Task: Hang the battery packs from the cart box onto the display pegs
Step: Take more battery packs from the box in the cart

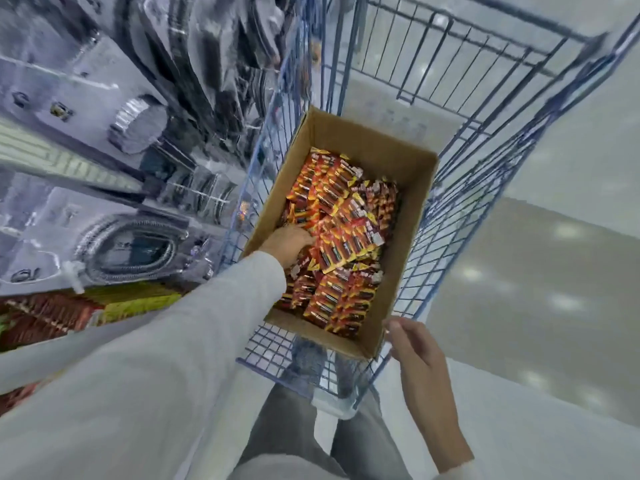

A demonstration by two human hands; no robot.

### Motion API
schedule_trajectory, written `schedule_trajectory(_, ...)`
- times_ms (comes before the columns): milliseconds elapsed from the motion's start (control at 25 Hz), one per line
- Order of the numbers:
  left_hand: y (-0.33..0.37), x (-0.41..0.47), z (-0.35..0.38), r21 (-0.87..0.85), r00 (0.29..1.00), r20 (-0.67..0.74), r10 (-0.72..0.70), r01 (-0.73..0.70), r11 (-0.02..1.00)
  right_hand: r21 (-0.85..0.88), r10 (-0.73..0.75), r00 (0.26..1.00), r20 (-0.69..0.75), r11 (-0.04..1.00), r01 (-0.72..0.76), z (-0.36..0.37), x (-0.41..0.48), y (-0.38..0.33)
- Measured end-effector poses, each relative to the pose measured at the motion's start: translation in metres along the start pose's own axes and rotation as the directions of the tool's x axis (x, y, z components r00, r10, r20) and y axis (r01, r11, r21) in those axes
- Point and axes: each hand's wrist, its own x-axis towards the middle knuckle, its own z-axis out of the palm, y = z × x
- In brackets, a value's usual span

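Fingers (306, 238) of left hand (287, 242) among battery packs (343, 216)

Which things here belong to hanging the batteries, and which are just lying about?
Job:
battery packs
box
cart
left hand, reaching among the packs
right hand, at the box's near corner

Lying about:
coiled hose
foil duct
floor
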Motion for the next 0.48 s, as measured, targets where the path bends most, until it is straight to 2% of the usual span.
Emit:
schedule_trajectory(80,-0.005,0.014,0.008,0.142,0.993,-0.013,0.114,-0.112,0.984,-0.016,0.013,1.0,0.006,1.0,-0.013,0.0,0.013,0.001)
schedule_trajectory(160,-0.012,0.021,0.012,0.16,0.983,-0.107,0.148,-0.13,0.979,-0.033,0.024,1.0,0.004,0.999,-0.024,0.001,0.021,0.0)
schedule_trajectory(400,-0.028,0.005,0.003,0.027,0.958,-0.278,0.077,-0.072,0.997,-0.075,0.066,0.997,0.029,0.995,-0.064,0.009,0.03,-0.014)
schedule_trajectory(480,-0.027,-0.015,-0.003,-0.169,0.932,-0.362,-0.004,-0.061,0.984,-0.072,0.081,0.996,0.034,0.994,-0.078,0.013,0.032,-0.022)
